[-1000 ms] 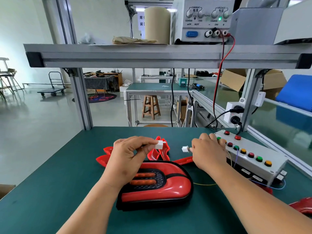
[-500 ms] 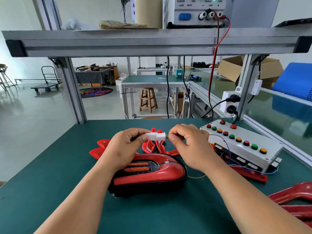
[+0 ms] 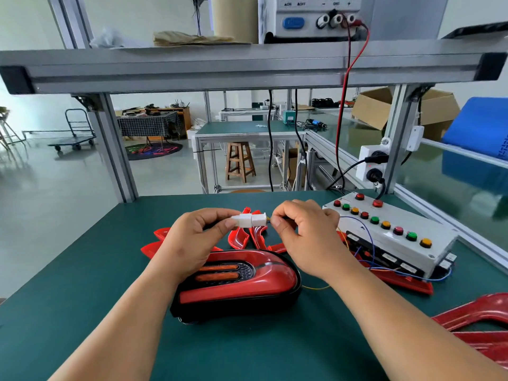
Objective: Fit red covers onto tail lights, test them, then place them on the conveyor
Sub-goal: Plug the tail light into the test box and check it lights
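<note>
A tail light (image 3: 242,281) with a red cover in a black housing lies on the green bench in front of me. Above it I hold two white plug connectors (image 3: 249,220) joined end to end. My left hand (image 3: 192,240) pinches the left connector between thumb and fingers. My right hand (image 3: 305,235) pinches the wires just behind the right connector. A grey test box (image 3: 395,235) with a row of red, green and yellow buttons sits to the right, and thin wires run to it.
Several loose red covers (image 3: 247,235) lie behind the tail light, and more red parts (image 3: 483,317) lie at the bench's right front. An aluminium shelf (image 3: 247,67) with a power supply (image 3: 310,17) spans overhead. The glass-topped conveyor line (image 3: 439,171) runs along the right.
A second ago the two connectors were apart, one in each hand. My hands came together and the connectors are now mated. The view has tilted down slightly.
</note>
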Available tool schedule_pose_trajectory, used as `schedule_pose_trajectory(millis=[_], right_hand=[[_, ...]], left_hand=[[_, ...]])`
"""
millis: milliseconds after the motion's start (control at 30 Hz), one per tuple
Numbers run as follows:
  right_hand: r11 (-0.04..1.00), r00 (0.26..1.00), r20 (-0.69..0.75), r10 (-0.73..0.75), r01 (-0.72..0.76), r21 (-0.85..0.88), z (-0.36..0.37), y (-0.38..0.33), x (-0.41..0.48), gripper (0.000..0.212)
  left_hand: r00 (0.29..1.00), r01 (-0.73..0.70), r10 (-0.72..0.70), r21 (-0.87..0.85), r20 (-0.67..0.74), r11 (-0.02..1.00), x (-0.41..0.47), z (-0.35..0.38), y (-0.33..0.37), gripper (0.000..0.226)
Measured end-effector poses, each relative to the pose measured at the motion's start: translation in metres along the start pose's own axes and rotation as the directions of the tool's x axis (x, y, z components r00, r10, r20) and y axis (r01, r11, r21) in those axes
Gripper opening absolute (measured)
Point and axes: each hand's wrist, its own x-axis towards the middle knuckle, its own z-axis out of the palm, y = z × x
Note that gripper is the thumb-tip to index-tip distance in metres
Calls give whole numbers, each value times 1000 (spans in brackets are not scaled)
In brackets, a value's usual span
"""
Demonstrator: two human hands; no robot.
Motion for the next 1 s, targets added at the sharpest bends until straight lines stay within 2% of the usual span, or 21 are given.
schedule_pose_trajectory(millis=[100, 233, 367, 567, 1000], right_hand=[[999, 1000, -16, -1, 0, -49, 0, -1, 0, 20], [1000, 1000, 19, 10, -10, 19, 0, -2, -1, 27], [999, 1000, 8, 17, -17, 42, 1, -2, -3, 24], [999, 1000, -13, 18, -18, 30, 2, -5, -3, 29], [1000, 995, -99, -18, 18, -7, 12, -2, -3, 25]], left_hand=[[1000, -15, 15, 40, 1, 999, 0, -1, -1, 16], [998, -67, 67, 111, 6, 992, 1, -1, 1, 24], [994, -104, 100, 156, 32, 982, 1, 1, 4, 30], [995, -104, 102, 161, 23, 981, -1, 3, 6, 26], [998, -55, 48, 164, 47, 985, -1, 7, 5, 22]])
